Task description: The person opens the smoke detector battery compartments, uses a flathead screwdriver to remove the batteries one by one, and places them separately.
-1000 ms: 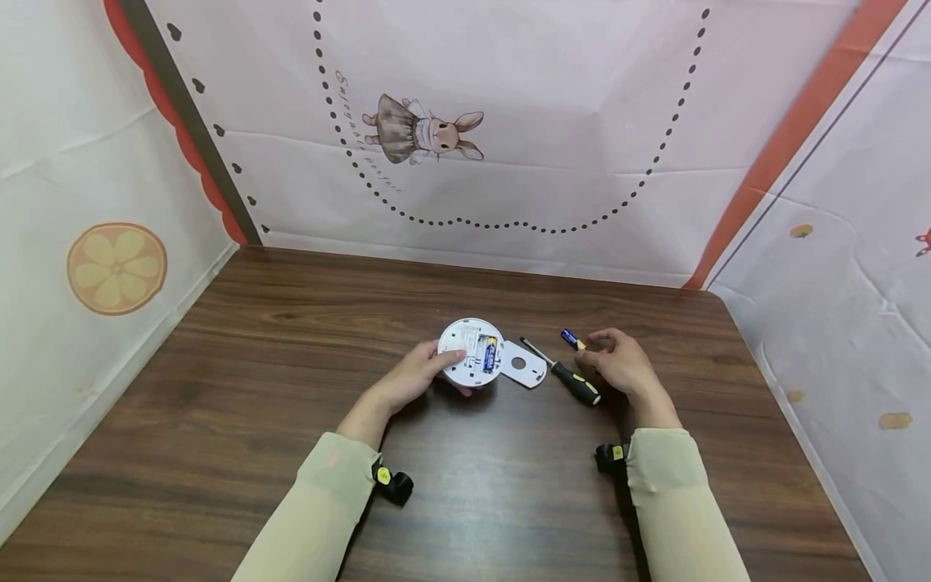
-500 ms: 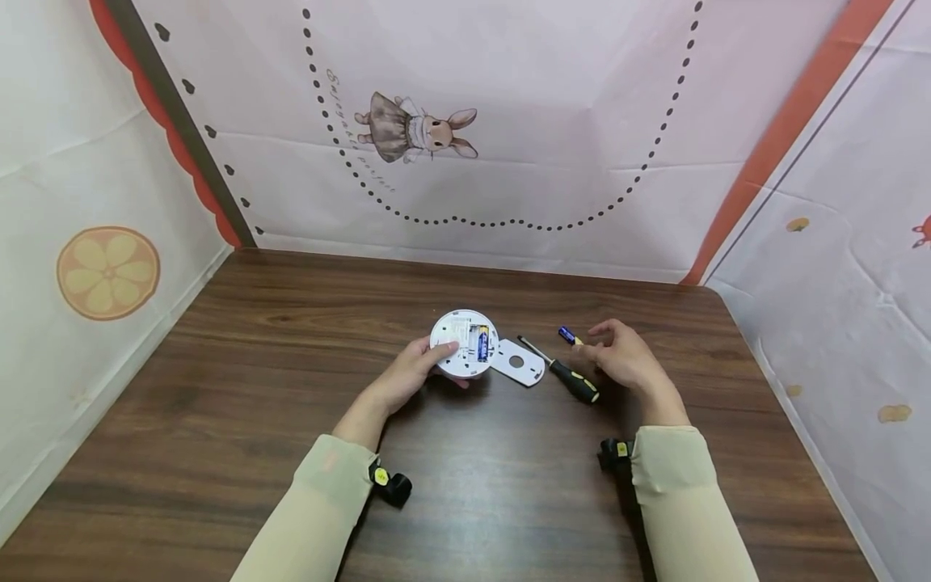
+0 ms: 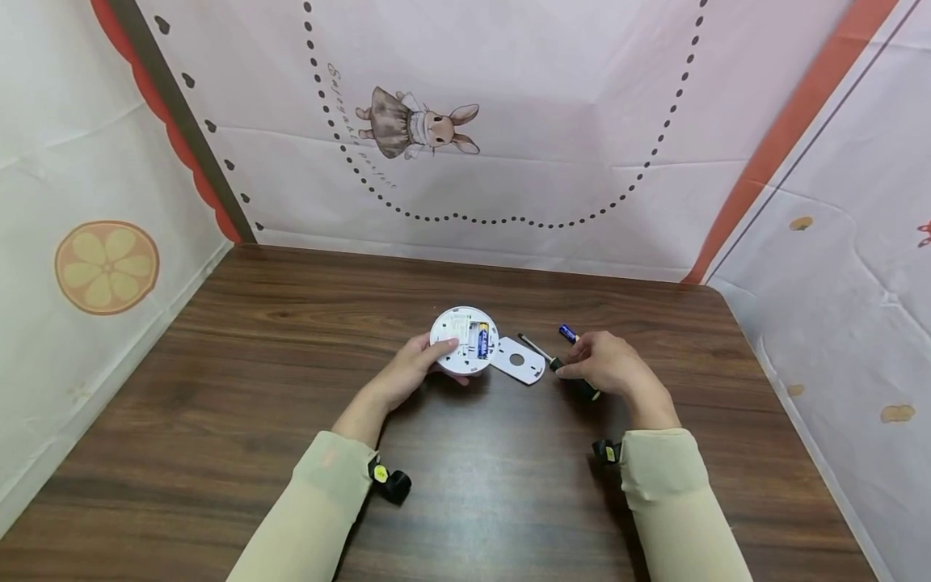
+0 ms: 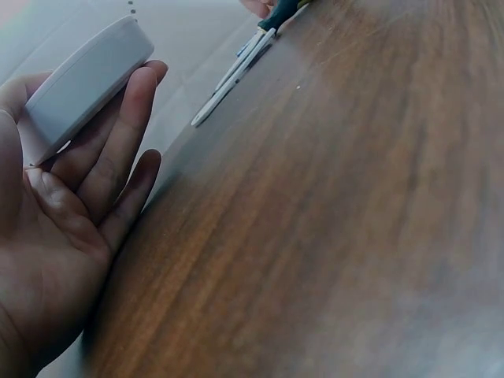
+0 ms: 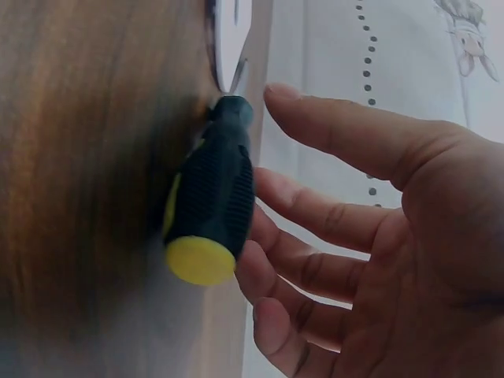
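My left hand (image 3: 407, 373) holds a round white battery-powered device (image 3: 447, 325), thumb on its face and fingers underneath. Its back faces up, with a blue-and-yellow battery (image 3: 483, 341) in the compartment. In the left wrist view the device (image 4: 88, 77) shows its side, tilted above the table. My right hand (image 3: 614, 365) is over a screwdriver (image 3: 537, 347), partly hiding its black handle. The right wrist view has the handle (image 5: 213, 181) with its yellow end beside my loosely bent fingers (image 5: 315, 213), thumb apart from it. A loose battery (image 3: 568, 332) lies just beyond this hand, partly covered.
A white plate (image 3: 532, 369) with a round hole lies between the device and the screwdriver. The brown wooden table (image 3: 465, 501) is bounded by printed white cloth (image 3: 538, 121) at the back and sides. Each wrist wears a small black camera (image 3: 393, 487).
My right hand has moved from beside the loose battery toward me and left, over the screwdriver handle. The left hand still holds the device, shifted slightly left and away over the second.
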Available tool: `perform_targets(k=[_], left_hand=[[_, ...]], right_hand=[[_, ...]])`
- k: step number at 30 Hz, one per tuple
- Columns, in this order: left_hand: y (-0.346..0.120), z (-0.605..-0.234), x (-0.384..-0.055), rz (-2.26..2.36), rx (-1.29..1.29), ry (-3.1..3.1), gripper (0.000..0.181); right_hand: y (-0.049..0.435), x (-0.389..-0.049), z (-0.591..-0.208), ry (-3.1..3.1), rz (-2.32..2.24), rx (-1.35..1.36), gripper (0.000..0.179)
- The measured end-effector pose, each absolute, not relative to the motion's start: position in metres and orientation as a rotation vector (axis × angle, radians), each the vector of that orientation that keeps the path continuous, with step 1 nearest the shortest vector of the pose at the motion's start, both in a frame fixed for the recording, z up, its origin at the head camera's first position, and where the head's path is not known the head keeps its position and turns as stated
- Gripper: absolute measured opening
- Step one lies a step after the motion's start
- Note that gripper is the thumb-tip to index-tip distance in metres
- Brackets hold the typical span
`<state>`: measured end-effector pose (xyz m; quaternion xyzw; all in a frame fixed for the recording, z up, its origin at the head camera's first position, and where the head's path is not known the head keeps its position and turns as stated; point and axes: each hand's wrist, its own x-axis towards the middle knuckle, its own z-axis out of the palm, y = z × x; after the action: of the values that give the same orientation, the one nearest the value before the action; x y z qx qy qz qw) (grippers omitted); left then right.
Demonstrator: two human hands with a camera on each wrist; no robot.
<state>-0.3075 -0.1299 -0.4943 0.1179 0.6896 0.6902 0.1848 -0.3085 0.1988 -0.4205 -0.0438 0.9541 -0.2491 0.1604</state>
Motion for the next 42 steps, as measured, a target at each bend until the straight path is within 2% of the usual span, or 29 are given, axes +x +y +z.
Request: perform_targets(k=[6, 15, 26, 33, 42], left_hand=[[-0.130, -0.492, -0.307, 1.946, 0.337, 1.937, 0.045], [-0.131, -0.494, -0.306, 1.959, 0.324, 1.932, 0.043], [-0.131, -0.495, -0.306, 1.984, 0.309, 1.932, 0.046], [-0.131, -0.498, -0.306, 2.231, 0.202, 1.736, 0.046], [-0.131, -0.501, -0.307, 2.340, 0.120, 1.639, 0.045]], right_hand=[[0.193, -0.310, -0.426, 2.709, -0.661, -0.151, 0.037], [0.189, -0.309, -0.430, 2.746, -0.610, -0.171, 0.022], [0.193, -0.300, -0.404, 2.823, -0.840, -0.265, 0.023], [0.184, -0.287, -0.387, 2.720, -1.032, -0.413, 0.018], [0.163, -0.277, -0.385, 2.691, -1.058, -0.509, 0.018]])
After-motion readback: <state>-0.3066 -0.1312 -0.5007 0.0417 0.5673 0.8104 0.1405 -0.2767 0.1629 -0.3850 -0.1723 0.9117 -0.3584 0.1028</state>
